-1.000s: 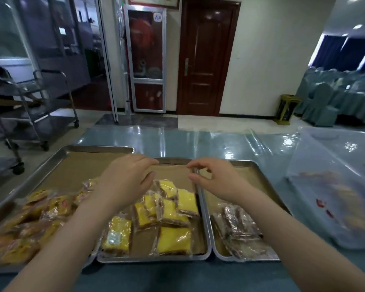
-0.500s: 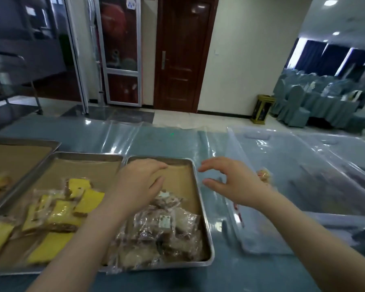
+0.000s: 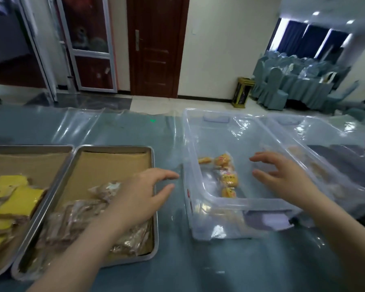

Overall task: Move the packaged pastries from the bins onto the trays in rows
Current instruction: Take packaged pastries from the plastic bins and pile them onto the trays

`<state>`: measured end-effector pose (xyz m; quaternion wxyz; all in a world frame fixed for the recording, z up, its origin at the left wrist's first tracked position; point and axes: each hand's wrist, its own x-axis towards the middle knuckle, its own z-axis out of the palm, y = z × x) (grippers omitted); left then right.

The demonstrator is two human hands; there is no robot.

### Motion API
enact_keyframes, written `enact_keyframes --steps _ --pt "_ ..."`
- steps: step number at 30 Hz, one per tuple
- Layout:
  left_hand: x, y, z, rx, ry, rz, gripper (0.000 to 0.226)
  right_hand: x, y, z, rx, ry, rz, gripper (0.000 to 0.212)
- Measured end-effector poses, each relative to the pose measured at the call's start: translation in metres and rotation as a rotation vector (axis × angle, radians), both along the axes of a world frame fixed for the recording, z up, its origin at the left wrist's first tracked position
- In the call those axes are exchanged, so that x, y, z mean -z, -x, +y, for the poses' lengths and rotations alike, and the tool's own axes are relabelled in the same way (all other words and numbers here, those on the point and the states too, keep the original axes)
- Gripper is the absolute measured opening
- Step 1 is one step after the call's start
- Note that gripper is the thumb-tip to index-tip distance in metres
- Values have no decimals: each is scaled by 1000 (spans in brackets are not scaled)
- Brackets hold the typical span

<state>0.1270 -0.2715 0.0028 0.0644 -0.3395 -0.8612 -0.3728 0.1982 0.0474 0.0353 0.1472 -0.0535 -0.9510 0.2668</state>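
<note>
A clear plastic bin (image 3: 200, 209) stands at centre right with a few orange packaged pastries (image 3: 228, 178) on its floor. My right hand (image 3: 282, 178) hovers inside the bin, fingers spread, holding nothing, just right of those pastries. My left hand (image 3: 143, 192) is open over the right edge of a metal tray (image 3: 114, 150) that holds brown packaged pastries (image 3: 84, 216). A second tray (image 3: 30, 149) to the left carries yellow packaged pastries (image 3: 17, 199).
Another clear bin (image 3: 316, 131) sits to the right, its contents blurred. The table has a blue cloth under clear plastic sheeting (image 3: 122, 127). Beyond it are a brown door (image 3: 156, 47), a small bin (image 3: 242, 92) and covered chairs (image 3: 276, 89).
The view has swung right, from the trays to the bins. Both hands have moved right; my right hand has gone from over the tray edge into the clear bin.
</note>
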Motion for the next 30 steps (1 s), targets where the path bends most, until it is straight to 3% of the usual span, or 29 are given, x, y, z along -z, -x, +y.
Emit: enact_keyframes --steps 5,10,12,16,20,22,24,26,28,30 --pt "-8 7 65 41 -8 -25 25 12 28 71 -62 -63 -295 30" --pt "-11 30 134 -7 79 -44 31 36 69 106 -275 -260 -729 74" --pt "-5 38 157 -38 195 -53 44 48 85 108 -377 -316 -826 89" --pt "20 49 173 -128 649 127 75 82 108 94 -562 -450 -1044 115" --pt "27 50 172 -205 683 160 75 131 111 74 -835 -1055 -989 129" --pt "29 50 173 -207 708 166 74 155 109 70 -1014 -1211 -845 121" --pt "29 48 173 -212 713 179 74 181 106 79 -1194 -1240 -706 97" --pt "29 47 173 -217 702 206 72 192 106 88 -1269 -1122 -607 73" --pt "29 47 174 -208 696 225 68 200 104 92 -1266 -1192 -511 92" --pt "29 48 173 -198 672 227 63 201 110 91 -1228 -1192 -548 117"
